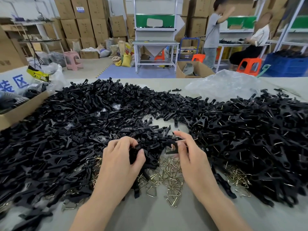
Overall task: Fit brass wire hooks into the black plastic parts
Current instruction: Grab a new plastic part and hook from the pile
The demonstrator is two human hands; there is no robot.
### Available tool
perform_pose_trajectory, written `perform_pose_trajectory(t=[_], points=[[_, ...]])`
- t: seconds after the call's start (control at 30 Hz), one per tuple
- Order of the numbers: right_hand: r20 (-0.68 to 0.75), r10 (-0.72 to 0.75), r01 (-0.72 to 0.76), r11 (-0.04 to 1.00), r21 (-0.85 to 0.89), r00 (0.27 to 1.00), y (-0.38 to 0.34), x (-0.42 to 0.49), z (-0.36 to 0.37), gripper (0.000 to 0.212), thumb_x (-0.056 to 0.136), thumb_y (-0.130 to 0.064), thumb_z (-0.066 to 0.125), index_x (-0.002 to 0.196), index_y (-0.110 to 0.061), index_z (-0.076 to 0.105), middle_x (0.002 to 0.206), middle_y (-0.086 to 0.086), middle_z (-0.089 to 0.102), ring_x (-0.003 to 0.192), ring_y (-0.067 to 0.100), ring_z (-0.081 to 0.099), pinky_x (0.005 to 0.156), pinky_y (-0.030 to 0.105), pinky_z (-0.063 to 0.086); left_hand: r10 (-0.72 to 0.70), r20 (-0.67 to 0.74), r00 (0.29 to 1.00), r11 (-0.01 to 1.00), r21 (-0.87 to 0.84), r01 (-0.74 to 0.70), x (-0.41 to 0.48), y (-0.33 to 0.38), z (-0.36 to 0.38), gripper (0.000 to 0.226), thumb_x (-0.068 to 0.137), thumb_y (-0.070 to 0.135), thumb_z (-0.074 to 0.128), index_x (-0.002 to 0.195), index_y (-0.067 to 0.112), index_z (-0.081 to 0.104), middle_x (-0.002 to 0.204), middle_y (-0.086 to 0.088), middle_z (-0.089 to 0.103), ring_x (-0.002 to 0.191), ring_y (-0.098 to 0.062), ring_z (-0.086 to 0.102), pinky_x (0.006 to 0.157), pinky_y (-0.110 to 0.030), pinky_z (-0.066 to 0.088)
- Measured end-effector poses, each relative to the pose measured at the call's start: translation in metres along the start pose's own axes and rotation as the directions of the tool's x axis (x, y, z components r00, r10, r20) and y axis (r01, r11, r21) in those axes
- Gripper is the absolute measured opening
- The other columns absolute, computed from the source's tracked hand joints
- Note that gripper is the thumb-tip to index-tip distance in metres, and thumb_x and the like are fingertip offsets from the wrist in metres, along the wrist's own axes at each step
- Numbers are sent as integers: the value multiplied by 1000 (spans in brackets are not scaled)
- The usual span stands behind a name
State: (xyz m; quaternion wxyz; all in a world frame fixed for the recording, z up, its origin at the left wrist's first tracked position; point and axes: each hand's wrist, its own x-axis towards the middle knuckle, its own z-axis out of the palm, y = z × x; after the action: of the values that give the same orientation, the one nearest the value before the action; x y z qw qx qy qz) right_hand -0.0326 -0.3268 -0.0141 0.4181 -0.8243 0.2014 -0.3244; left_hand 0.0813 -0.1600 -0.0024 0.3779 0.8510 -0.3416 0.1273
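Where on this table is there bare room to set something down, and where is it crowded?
Bare table runs along the near edge, on the near side of the brass hooks. A far strip lies behind the black parts, left of the plastic bag. A small gap opens mid-pile. Crowded: both piles, left and right.

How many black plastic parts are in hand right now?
2. One black plastic part sits in the left hand's grip; another, with a brass wire hook showing, is pinched by the right hand. The left fingers may hide more.
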Motion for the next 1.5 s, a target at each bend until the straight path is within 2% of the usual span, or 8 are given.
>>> perform_pose_trajectory(t=[0.47, 0.57, 0.67, 0.83, 1.0, 1.1, 1.3, 1.5], points=[[-222, 85, -72, 995, 68, 971, 1, 12, -16, 31, 101, -16, 58, 117, -43, 60, 118, -14, 62, 110, -4, 58, 100, 24, 49, -7, -39, 999, 991, -132, 2, 0, 8, -7, 16, 95, 54, 43, 100, 42, 52, 87, 25, 59, 92, 0, 52, 78, -28, 43], [-331, -28, -15, 992, -126, 943, 2, 16, -25, 33, 99, -8, 60, 121, -32, 64, 131, -3, 58, 125, -6, 48, 113, 20, 37, 16, -43, 999, 993, -115, -20, 0, 10, -7, 6, 97, 43, 49, 99, 39, 53, 89, 25, 59, 97, 5, 50, 81, -29, 43], [-451, -186, -30, 902, -430, 873, 5, 20, -35, 35, 97, -7, 61, 130, -17, 65, 147, 10, 50, 151, 24, 24, 125, 39, 14, 16, -36, 999, 994, -112, -20, -1, 10, -7, 8, 97, 44, 48, 99, 39, 53, 88, 25, 59, 96, 5, 50, 79, -27, 42], [-105, -247, 173, 870, -461, 963, 0, 11, -13, 42, 94, -12, 54, 136, -17, 58, 138, 4, 60, 135, 21, 50, 118, 32, 30, 21, -33, 999, 995, -100, -24, 0, 10, -6, 23, 96, 52, 40, 102, 36, 56, 88, 25, 58, 94, 2, 51, 79, -27, 42], [248, -112, 234, 805, -545, 962, 8, 12, 9, 52, 107, -31, 39, 158, -25, 28, 159, -3, 34, 146, 13, 30, 124, 27, 19, 43, -46, 998, 995, -92, -47, -1, 9, -5, 39, 101, 48, 36, 120, 26, 62, 102, 23, 60, 99, 6, 47, 88, -25, 39], [189, -103, 194, 805, -560, 977, 11, 12, 8, 46, 106, -30, 44, 152, -28, 40, 136, -6, 48, 123, 14, 45, 109, 27, 36, -4, -31, 1000, 990, -139, -1, -2, 6, -2, 47, 101, 54, 32, 130, 28, 59, 110, 24, 65, 105, 1, 56, 97, -29, 45], [161, -90, 160, 852, -498, 983, 9, 9, 4, 26, 101, -27, 54, 128, -29, 54, 112, -10, 45, 105, 9, 42, 94, 23, 40, -38, -45, 998, 952, -305, 22, 0, 11, -1, 24, 100, 60, 26, 107, 64, 49, 94, 25, 69, 72, -5, 65, 61, -14, 46], [71, -150, 166, 897, -409, 986, 3, 9, 0, 24, 102, -32, 52, 123, -25, 60, 113, -14, 59, 105, 5, 53, 93, 18, 42, -47, 49, 998, 896, -440, 64, -4, 15, 4, 32, 101, 52, 26, 119, 46, 52, 91, 16, 71, 86, -9, 67, 73, -15, 45]])
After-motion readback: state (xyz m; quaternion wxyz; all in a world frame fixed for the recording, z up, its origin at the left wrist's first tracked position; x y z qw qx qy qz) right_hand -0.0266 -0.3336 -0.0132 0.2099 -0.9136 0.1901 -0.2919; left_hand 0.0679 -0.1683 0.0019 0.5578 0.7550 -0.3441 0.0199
